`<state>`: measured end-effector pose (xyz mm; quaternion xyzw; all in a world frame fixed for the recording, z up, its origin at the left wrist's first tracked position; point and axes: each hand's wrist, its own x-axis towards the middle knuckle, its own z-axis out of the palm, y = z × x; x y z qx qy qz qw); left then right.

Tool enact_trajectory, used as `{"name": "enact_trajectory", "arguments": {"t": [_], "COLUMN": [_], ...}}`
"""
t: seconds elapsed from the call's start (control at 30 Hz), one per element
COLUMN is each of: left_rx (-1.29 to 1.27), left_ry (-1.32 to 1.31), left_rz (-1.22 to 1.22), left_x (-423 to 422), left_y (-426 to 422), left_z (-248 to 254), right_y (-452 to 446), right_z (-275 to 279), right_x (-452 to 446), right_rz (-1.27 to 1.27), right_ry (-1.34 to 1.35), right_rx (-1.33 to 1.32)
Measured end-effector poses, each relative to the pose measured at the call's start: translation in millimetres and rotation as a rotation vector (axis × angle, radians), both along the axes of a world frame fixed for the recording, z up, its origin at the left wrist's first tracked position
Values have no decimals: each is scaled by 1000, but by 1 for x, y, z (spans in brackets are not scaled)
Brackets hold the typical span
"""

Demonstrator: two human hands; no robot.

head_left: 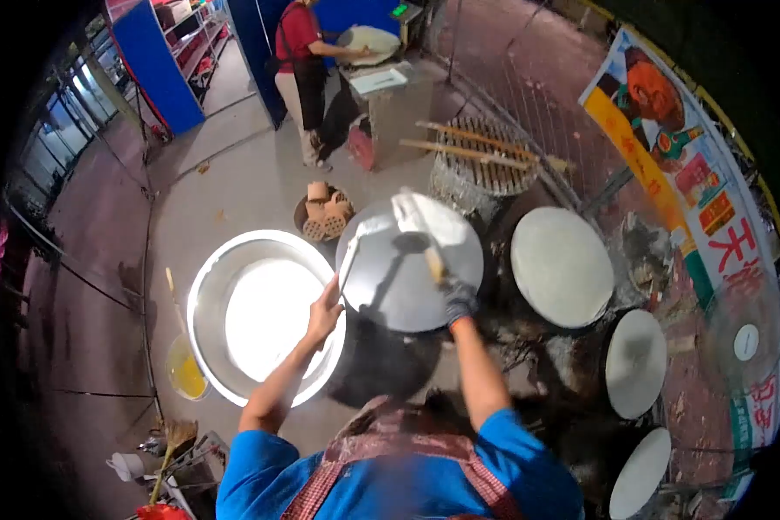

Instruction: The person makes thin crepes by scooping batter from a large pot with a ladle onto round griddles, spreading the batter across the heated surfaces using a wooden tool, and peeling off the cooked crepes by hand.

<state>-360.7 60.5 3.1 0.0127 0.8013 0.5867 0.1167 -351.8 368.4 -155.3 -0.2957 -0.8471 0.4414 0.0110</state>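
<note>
A round grey griddle (407,299) lies in front of me. My right hand (461,302), in a dark glove, is closed on a wooden-handled tool (434,263); the handle reaches over the griddle to a white, cloth-like patch (438,221) on its far part. My bare left hand (324,314) is at the griddle's left edge, fingers wrapped round a thin, pale-ended scraper-like stick (348,264). Left of the griddle stands a large metal basin (201,338) with bright white contents. Dark shadows of the tools fall across the griddle.
More round griddles covered in pale sheets (562,267) stand to the right. Perforated clay-coloured briquettes (325,211) sit beyond the basin. Sticks (485,156) lie on a grate. A person (302,78) works at a far stand. A yellow-filled bucket (187,373) is at left.
</note>
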Motion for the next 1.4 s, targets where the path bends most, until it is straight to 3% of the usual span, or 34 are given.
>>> {"name": "enact_trajectory", "arguments": {"t": [0.03, 0.07, 0.1, 0.13, 0.17, 0.2, 0.27, 0.33, 0.37, 0.43, 0.47, 0.5, 0.57, 0.63, 0.67, 0.7, 0.73, 0.77, 0.8, 0.87, 0.9, 0.97, 1.07, 1.1, 1.13, 1.17, 1.2, 1.27, 1.3, 1.4], "left_rx": [-86, -139, -245, -181, -179, -180, -180, -196, -209, -217, -241, -237, -216, -181, -212, -230, -253, -276, -259, -206, -206, -220, -265, -256, -247, -141, -37, -60, -37, -75], "left_ry": [144, 27, 83, -7, -27, -31, -11, 4, -4, -42, 86, 86, 92, -5, -114, -31, 64, 53, 53, -106, -89, -58, 19, 38, 57, -47, -147, -245, -228, -186], "left_rz": [13, 20, 39, 71, 88, 90, 86, 79, 76, 49, 45, 58, 72, 91, 84, 90, 93, 105, 111, 164, 171, 188, 217, 234, 250, 297, 342, 311, 322, 384], "left_x": [23, 47, 67, 81, 91, 98, 110, 118, 120, 113, 114, 119, 117, 122, 121, 126, 126, 126, 127, 128, 125, 130, 135, 133, 130, 134, 135, 137, 144, 161], "left_y": [-20, -38, -49, -65, -74, -77, -78, -79, -81, -85, -86, -82, -78, -69, -67, -68, -71, -61, -63, -52, -52, -53, -47, -46, -42, -34, -30, -39, -48, -51], "left_z": [-28, -28, -27, -44, -55, -57, -52, -44, -41, -39, -50, -45, -44, -31, -27, -41, -54, -34, -48, -35, -40, -58, -59, -59, -53, -46, -37, -48, -68, -61], "right_y": [15, 37, 57, 64, 40, 15, 24, -8, -20, 20, 32, 23, -4, 3, 11, 15, 37, 43, 50, 30, 19, 22, 83, 93, 88, 86, 73, 47, 56, 100], "right_z": [-7, -10, -9, -6, -15, -40, 1, 83, 99, 68, 38, -12, -26, 2, 8, 15, 36, 65, 95, 25, 39, 102, 13, 65, 73, 45, 63, 99, 90, 47], "right_x": [22, 35, 34, 30, 32, 23, 25, 29, 32, 51, 55, 52, 26, 24, 24, 28, 29, 30, 30, 22, 19, 21, 14, 2, 3, -3, -6, -10, -5, -2], "right_rz": [-6, -18, -34, -50, -131, -119, 226, 184, 161, -100, -179, -98, 101, 227, 246, 257, 184, -63, -339, -20, 146, 297, 191, -23, -166, 117, 164, 394, 438, 573], "right_ry": [56, 130, 229, 329, 631, 540, 255, 352, 391, 265, 236, 413, 284, 68, 190, 309, 269, 67, -105, 258, 93, -33, 275, -170, 125, 246, -16, -554, -388, 163], "right_rx": [-82, -160, -233, -296, -939, -530, -995, -316, 23, -227, -303, -506, -952, -886, -604, -333, -610, -659, -722, -874, -930, -506, -943, -833, -895, -641, -595, -453, -455, -471]}}
